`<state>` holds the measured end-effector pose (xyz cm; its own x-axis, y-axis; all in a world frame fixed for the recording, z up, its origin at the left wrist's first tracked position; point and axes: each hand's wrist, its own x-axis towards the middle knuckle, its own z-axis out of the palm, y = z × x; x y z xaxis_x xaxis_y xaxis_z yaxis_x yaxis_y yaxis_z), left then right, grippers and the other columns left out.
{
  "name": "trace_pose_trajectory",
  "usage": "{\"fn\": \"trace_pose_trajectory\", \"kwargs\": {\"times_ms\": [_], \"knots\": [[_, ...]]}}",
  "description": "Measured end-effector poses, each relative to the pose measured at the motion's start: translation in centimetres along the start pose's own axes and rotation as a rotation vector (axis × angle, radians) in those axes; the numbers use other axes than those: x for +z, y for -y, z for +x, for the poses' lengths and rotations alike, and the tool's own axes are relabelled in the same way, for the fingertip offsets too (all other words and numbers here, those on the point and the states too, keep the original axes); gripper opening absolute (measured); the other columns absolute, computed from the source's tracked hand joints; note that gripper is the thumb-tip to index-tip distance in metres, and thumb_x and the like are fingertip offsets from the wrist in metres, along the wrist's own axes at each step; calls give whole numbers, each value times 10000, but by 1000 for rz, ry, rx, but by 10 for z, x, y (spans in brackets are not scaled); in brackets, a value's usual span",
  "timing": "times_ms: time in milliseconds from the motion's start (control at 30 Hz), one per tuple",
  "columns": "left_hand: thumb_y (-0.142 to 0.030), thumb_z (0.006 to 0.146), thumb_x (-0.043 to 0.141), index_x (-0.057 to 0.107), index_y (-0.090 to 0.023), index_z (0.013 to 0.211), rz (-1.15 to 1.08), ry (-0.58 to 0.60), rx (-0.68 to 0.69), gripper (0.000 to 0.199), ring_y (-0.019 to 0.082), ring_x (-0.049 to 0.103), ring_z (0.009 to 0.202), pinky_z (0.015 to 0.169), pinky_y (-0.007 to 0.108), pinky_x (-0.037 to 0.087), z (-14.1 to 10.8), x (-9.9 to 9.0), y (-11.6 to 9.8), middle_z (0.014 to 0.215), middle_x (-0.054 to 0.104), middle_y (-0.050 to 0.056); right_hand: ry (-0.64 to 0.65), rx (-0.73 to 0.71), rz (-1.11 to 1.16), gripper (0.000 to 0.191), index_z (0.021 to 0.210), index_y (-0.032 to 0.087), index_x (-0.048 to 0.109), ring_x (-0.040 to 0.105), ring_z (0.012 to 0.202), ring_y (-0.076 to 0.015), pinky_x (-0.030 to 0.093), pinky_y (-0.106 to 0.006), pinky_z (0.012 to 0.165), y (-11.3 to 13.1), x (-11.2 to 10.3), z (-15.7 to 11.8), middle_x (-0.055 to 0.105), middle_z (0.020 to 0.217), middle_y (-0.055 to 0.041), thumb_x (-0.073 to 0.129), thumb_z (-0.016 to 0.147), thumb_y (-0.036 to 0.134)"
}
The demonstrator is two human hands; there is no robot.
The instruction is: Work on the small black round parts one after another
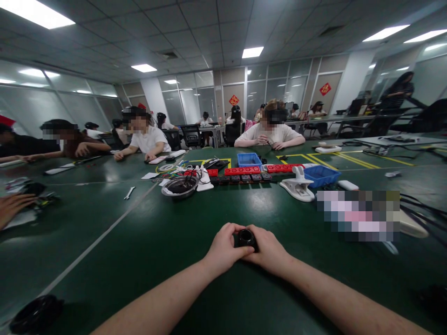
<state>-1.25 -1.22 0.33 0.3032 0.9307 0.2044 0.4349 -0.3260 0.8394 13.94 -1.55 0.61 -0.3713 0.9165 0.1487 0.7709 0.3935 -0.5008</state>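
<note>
A small black round part with a hollow top (246,237) is between my two hands, low over the green table. My left hand (225,249) wraps it from the left, with the thumb across its near side. From the right, my right hand (269,249) closes round it, and the fingers of both hands meet there. Its lower part is hidden by the thumbs, so I cannot tell whether it touches the tabletop. A larger black ring-shaped thing (37,314) lies at the lower left, apart from both hands.
Beyond my hands are a metal bowl (179,187), red power strips (242,170), a white clip stand (298,184) and blue trays (321,177). A wrench (129,193) lies left. Another person's hand (16,207) is at the left edge. Cables (424,209) lie right. Several people sit around.
</note>
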Motion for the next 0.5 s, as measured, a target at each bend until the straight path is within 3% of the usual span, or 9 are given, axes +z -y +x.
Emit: {"fn": "trace_pose_trajectory", "kwargs": {"times_ms": [67, 200, 500], "knots": [[-262, 557, 688, 545, -179, 920, -30, 87, -6, 399, 76, 397, 550, 493, 189, 322, 1, -4, -1, 783, 456, -14, 76, -105, 98, 490, 1006, 185, 484, 501, 826, -195, 358, -282, 697, -7, -7, 1, 549, 929, -45, 646, 578, 359], [-295, 565, 686, 532, -175, 947, -96, 190, 11, 429, 58, 368, 526, 468, 176, 309, 3, -8, 2, 777, 427, -20, 252, -189, 189, 346, 909, 174, 549, 494, 774, -170, 369, -262, 670, -18, -20, 4, 542, 847, -18, 645, 603, 302], [-285, 567, 693, 526, -184, 953, -138, 223, 27, 433, 67, 403, 580, 494, 181, 331, 4, -8, 6, 848, 425, -2, 315, -191, 271, 291, 907, 164, 541, 472, 725, -142, 373, -236, 629, -24, -20, 7, 510, 826, -5, 617, 628, 199]]}}
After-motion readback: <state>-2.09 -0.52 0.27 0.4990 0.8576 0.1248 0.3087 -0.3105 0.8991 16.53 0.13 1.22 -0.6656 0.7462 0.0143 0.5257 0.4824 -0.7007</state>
